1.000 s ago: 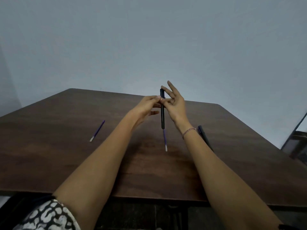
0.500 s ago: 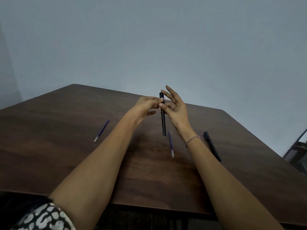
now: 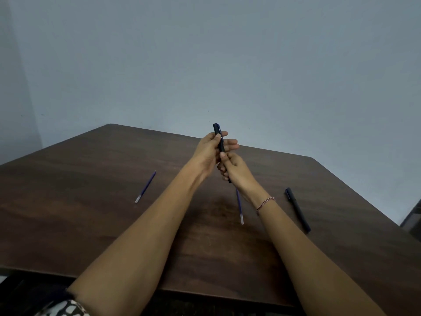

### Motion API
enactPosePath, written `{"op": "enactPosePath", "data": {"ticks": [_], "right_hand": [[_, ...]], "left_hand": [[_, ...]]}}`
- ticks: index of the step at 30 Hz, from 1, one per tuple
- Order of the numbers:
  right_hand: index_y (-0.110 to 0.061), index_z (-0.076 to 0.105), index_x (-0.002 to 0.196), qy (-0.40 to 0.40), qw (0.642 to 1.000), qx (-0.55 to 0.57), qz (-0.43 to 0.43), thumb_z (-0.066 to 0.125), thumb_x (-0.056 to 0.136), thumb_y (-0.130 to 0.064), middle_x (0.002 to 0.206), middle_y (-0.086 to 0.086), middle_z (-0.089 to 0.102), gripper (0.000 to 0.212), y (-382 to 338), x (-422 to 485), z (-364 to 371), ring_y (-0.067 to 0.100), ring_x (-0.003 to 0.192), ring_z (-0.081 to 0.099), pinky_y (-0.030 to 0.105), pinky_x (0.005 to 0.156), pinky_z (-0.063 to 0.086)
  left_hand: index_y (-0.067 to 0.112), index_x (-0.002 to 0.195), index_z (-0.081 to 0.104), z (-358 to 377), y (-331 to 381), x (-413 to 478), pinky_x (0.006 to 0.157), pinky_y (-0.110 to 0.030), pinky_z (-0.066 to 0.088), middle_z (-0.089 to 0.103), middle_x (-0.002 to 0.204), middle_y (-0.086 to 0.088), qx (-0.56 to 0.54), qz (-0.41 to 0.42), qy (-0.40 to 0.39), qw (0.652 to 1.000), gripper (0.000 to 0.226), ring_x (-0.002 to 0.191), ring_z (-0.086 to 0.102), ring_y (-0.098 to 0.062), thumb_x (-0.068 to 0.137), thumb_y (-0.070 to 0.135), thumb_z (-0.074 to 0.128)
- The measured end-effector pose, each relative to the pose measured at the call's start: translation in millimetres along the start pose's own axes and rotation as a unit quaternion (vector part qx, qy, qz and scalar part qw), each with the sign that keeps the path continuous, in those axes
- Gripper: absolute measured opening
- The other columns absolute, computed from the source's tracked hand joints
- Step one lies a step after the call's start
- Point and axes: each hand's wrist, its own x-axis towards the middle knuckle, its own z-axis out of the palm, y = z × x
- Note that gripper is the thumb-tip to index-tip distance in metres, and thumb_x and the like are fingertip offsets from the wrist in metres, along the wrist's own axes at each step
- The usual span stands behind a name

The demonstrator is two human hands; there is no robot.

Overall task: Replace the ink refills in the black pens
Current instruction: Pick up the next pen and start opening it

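A black pen [image 3: 219,137] stands nearly upright above the middle of the brown table [image 3: 91,224]. My left hand [image 3: 208,151] grips its upper half, the cap end sticking out above my fingers. My right hand [image 3: 234,167] is closed around its lower half, with the tip just showing below my fist. One blue refill [image 3: 239,207] lies on the table beneath my right wrist. A second blue refill [image 3: 145,187] lies to the left. Another black pen [image 3: 297,209] lies on the right.
A pale grey wall [image 3: 205,65] rises behind the table. The table's far corners are cut at an angle. At the right edge of the view part of a dark chair [image 3: 413,220] shows.
My right hand slid down from the pen's top and closed around its lower half. My left hand shifted up to grip the upper part. The blue refill lies on the table.
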Motion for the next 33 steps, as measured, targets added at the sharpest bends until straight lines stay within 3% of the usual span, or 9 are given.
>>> {"op": "enactPosePath", "data": {"ticks": [3,6,10,16,21,25,27,30,33], "right_hand": [[-0.024,0.048,0.087,0.004,1.000,0.006,0.002,0.033,0.103,-0.025,0.058,-0.007,0.038,0.022,1,0,3,-0.001,0.038,0.035,0.014,0.041,0.030],[-0.025,0.046,0.086,0.014,1.000,-0.024,0.003,0.032,0.102,-0.030,0.060,-0.007,0.042,0.022,-2,0,8,0.004,0.046,0.038,0.020,0.046,0.033],[-0.016,0.045,0.090,0.052,0.992,-0.110,-0.020,0.032,0.102,-0.027,0.071,-0.004,0.050,0.021,-8,-1,16,0.008,0.058,0.045,0.025,0.057,0.037],[-0.011,0.042,0.097,0.067,0.985,-0.148,-0.056,0.034,0.101,-0.016,0.077,-0.002,0.055,0.010,-12,-6,25,0.009,0.065,0.051,0.012,0.048,0.038],[-0.010,0.048,0.106,0.061,0.987,-0.134,-0.056,0.035,0.101,-0.021,0.083,0.002,0.058,0.018,-11,-6,23,0.010,0.064,0.050,0.022,0.056,0.039],[-0.010,0.049,0.089,0.061,0.982,-0.167,-0.058,0.039,0.101,-0.024,0.083,0.006,0.058,0.021,-6,-4,15,0.019,0.070,0.052,0.029,0.066,0.043],[-0.009,0.057,0.087,0.066,0.971,-0.222,-0.065,0.043,0.100,-0.025,0.088,0.006,0.052,0.025,-3,-3,12,0.021,0.078,0.049,0.016,0.064,0.038],[-0.008,0.068,0.099,0.065,0.956,-0.281,-0.050,0.047,0.098,-0.029,0.089,0.002,0.040,0.030,-1,0,8,0.017,0.085,0.041,0.021,0.069,0.030],[-0.007,0.069,0.103,0.077,0.952,-0.293,-0.037,0.051,0.096,-0.031,0.092,0.005,0.041,0.031,1,1,2,0.017,0.088,0.041,0.023,0.070,0.028]], "left_hand": [[0.012,0.092,0.053,5,-2,-2,0.053,-0.018,0.048,0.062,0.064,0.000,-0.001,-0.002,0.010,1.000,0.030,0.051,0.058,-0.005,0.103,0.012,0.025],[0.015,0.084,0.048,8,-5,-2,0.041,-0.016,0.034,0.047,0.066,-0.001,0.024,0.014,0.055,0.998,0.029,0.041,0.042,-0.004,0.103,0.014,0.025],[0.017,0.080,0.043,10,-7,-2,0.047,-0.017,0.029,0.039,0.061,0.002,0.055,0.065,0.100,0.991,0.028,0.040,0.031,-0.001,0.103,0.016,0.027],[0.017,0.081,0.041,9,-5,-4,0.046,-0.016,0.028,0.031,0.057,0.002,0.034,0.110,0.142,0.983,0.022,0.043,0.028,-0.004,0.102,0.018,0.033],[0.016,0.085,0.047,7,-2,-5,0.046,-0.019,0.036,0.044,0.059,-0.001,0.016,0.090,0.146,0.985,0.019,0.043,0.041,-0.005,0.101,0.018,0.037],[0.012,0.093,0.062,-2,3,-1,0.072,-0.028,0.045,0.051,0.079,0.002,0.027,0.068,0.162,0.984,0.020,0.074,0.048,-0.007,0.098,0.016,0.044],[0.007,0.103,0.066,-12,7,3,0.084,-0.030,0.046,0.049,0.080,0.004,0.032,0.065,0.200,0.977,0.022,0.075,0.045,-0.007,0.097,0.015,0.046],[0.006,0.101,0.067,-27,11,7,0.075,-0.024,0.049,0.043,0.070,0.003,0.024,0.058,0.251,0.966,0.017,0.064,0.041,-0.008,0.093,0.014,0.055],[0.003,0.105,0.063,-39,9,11,0.067,-0.024,0.049,0.055,0.074,0.000,0.061,0.040,0.275,0.959,0.020,0.064,0.049,-0.008,0.088,0.013,0.063]]}}
